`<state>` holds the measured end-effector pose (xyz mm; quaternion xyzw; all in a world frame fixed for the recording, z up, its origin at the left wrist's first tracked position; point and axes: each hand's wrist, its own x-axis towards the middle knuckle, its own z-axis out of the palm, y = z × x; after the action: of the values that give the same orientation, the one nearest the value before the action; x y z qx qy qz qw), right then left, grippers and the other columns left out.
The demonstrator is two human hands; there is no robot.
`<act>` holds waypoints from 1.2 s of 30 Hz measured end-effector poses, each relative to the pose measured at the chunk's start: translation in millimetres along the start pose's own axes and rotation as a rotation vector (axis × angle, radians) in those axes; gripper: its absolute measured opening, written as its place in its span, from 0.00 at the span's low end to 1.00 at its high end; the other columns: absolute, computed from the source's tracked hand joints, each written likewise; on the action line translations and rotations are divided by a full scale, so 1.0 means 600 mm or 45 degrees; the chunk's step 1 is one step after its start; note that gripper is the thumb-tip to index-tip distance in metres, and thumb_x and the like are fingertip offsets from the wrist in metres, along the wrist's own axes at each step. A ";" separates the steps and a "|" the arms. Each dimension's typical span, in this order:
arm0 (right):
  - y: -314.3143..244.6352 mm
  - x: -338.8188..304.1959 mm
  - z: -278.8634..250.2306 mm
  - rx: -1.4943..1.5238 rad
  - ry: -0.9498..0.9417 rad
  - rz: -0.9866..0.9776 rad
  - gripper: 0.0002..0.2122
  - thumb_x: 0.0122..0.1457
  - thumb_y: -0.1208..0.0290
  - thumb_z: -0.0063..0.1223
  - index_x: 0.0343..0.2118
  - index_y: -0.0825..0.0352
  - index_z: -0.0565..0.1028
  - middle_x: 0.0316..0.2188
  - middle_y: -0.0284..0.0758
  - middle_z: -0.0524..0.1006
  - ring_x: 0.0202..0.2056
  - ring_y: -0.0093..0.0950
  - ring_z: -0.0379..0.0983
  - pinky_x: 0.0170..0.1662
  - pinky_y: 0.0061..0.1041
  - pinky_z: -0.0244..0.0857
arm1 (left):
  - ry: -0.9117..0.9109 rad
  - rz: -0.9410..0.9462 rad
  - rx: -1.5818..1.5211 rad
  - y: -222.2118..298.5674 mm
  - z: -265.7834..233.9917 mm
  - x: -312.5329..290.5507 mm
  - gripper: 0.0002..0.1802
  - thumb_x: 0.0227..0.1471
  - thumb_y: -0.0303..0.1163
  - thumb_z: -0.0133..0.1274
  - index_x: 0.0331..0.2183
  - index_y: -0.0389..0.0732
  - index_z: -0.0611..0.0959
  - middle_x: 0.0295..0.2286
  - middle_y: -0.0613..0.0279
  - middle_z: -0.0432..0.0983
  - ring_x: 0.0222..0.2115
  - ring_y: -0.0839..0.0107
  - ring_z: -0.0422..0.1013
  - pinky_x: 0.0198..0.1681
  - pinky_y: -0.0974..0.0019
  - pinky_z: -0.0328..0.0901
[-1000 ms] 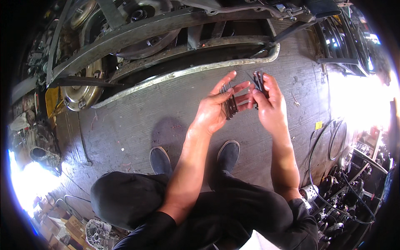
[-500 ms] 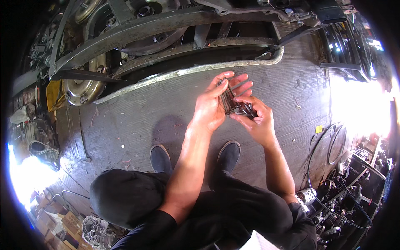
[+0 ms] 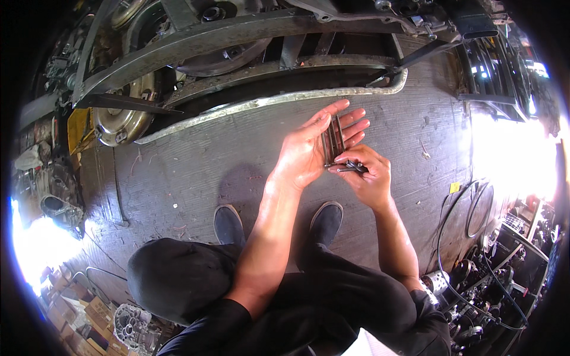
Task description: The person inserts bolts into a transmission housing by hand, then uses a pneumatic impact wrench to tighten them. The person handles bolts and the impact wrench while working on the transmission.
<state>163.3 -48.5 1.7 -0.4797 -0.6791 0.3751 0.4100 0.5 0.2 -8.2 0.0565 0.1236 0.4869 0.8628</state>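
Observation:
Several long, thin dark bolts (image 3: 334, 141) lie side by side across the palm and fingers of my left hand (image 3: 303, 151). Its palm faces up, the thumb rests along the bolts, and the other fingers reach out past them. Close beside it, my right hand (image 3: 374, 177) pinches a small bundle of bolts (image 3: 355, 167) between thumb and fingers, near the lower ends of those in the left. Part of the right bundle is hidden by my fingers. Both hands look wet or oily and are held above the floor.
A heavy steel frame (image 3: 196, 48) with a long-rimmed tray (image 3: 237, 105) and a round metal housing (image 3: 122, 121) stands ahead. A black hose (image 3: 442, 237) and piled metal parts (image 3: 475, 302) lie at right. Cardboard boxes (image 3: 98, 311) and a gearbox casing (image 3: 133, 326) are at lower left.
The bolts in my left hand are fewer and more spread out. My right fingers have closed more tightly round their bundle, and the left fingers have stretched out slightly to the right.

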 end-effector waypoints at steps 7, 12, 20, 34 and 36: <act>-0.007 0.001 -0.005 -0.071 -0.064 -0.020 0.12 0.48 0.82 0.70 0.36 0.66 0.81 0.32 0.36 0.83 0.33 0.26 0.83 0.35 0.23 0.75 | -0.050 -0.031 -0.020 -0.002 -0.003 0.000 0.34 0.68 0.41 0.41 0.65 0.27 0.58 0.62 0.33 0.58 0.64 0.42 0.58 0.68 0.46 0.55; -0.011 -0.001 -0.013 -0.061 -0.080 -0.011 0.12 0.48 0.83 0.68 0.37 0.66 0.81 0.32 0.37 0.84 0.33 0.27 0.83 0.36 0.23 0.76 | -0.038 -0.033 -0.005 0.000 -0.005 0.000 0.35 0.69 0.44 0.40 0.64 0.26 0.58 0.63 0.34 0.57 0.64 0.43 0.57 0.69 0.46 0.55; -0.004 0.000 -0.003 -0.064 -0.051 -0.077 0.14 0.48 0.85 0.68 0.39 0.65 0.83 0.33 0.37 0.83 0.34 0.27 0.83 0.36 0.22 0.77 | 0.015 -0.055 -0.063 0.001 -0.001 0.004 0.40 0.69 0.55 0.35 0.64 0.28 0.60 0.63 0.35 0.58 0.65 0.44 0.57 0.68 0.45 0.55; 0.001 -0.003 -0.014 -0.070 -0.074 -0.147 0.16 0.45 0.86 0.68 0.39 0.67 0.84 0.32 0.38 0.82 0.32 0.27 0.82 0.35 0.24 0.76 | -0.014 -0.092 -0.029 0.005 -0.005 0.001 0.35 0.69 0.49 0.37 0.63 0.28 0.62 0.62 0.35 0.60 0.63 0.45 0.60 0.67 0.44 0.57; 0.000 -0.003 -0.015 -0.059 -0.066 -0.137 0.15 0.45 0.86 0.68 0.39 0.67 0.84 0.32 0.38 0.82 0.32 0.27 0.82 0.35 0.23 0.76 | -0.008 -0.096 -0.025 0.006 -0.004 0.000 0.35 0.69 0.49 0.38 0.62 0.28 0.62 0.62 0.35 0.60 0.63 0.44 0.60 0.67 0.44 0.58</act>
<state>172.0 -49.1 4.5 -0.4419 -0.7228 0.3488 0.4007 -3.3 2.3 -9.8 0.0449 0.1184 0.4552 0.8814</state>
